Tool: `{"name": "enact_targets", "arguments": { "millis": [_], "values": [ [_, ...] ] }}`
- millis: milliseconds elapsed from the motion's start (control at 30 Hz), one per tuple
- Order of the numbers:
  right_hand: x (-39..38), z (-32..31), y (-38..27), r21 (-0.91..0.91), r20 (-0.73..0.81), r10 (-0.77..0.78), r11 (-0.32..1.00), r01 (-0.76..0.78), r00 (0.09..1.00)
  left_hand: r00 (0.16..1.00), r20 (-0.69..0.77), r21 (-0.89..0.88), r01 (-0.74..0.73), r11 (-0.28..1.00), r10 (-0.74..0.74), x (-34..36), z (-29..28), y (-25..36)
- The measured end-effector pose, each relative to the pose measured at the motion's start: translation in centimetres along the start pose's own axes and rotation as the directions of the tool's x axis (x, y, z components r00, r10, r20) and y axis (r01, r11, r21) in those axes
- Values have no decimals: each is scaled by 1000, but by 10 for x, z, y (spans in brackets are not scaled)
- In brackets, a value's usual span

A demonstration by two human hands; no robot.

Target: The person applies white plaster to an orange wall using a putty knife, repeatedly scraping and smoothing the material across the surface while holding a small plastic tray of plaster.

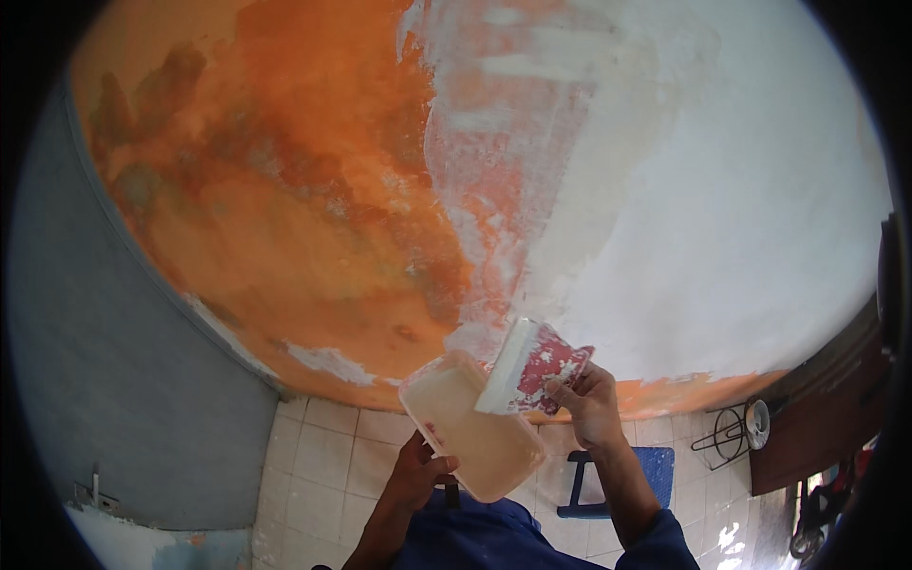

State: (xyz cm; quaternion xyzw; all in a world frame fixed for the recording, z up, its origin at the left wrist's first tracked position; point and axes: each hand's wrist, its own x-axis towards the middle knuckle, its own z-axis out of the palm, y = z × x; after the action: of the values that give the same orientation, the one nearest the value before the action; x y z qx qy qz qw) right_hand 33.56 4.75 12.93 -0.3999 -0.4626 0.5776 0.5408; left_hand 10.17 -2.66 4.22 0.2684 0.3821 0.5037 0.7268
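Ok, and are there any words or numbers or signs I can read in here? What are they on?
None: no word, number or sign can be read here.
Wall: patches of orange and white, no letters to be made out.
Scraper in the right hand: red with white smears, nothing readable.
Tub in the left hand: small reddish marks, too blurred to tell.
Clutter at the right edge: too small and dark to read.

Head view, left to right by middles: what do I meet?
Grey panel → left hand → shallow tray → wide scraper → right hand → round wire-framed object → dark brown panel. Blue stool left out: it overlaps the right hand's span.
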Motion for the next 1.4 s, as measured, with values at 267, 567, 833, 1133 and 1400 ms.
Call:
{"name": "enact_targets", "arguments": {
  "millis": [267,567,833,1133,1400],
  "values": [
    [5,1,-15,277,51,283,918,-286,958,996,-65,52,67,996,-63,-5,16,13],
    [-5,15,-32,339,156,251,895,-290,955,999,51,76,-13,997,10,2,7,13],
    [-13,29,-46,315,140,165,927,-202,976,997,70,65,35,997,-40,-13,23,25],
    [-17,43,-58,303,98,155,936,-178,983,987,159,97,23,995,-39,-6,9,31],
    [-21,49,-58,287,115,84,951,-115,990,986,159,126,27,992,-47,-7,4,29]
  ]
}}
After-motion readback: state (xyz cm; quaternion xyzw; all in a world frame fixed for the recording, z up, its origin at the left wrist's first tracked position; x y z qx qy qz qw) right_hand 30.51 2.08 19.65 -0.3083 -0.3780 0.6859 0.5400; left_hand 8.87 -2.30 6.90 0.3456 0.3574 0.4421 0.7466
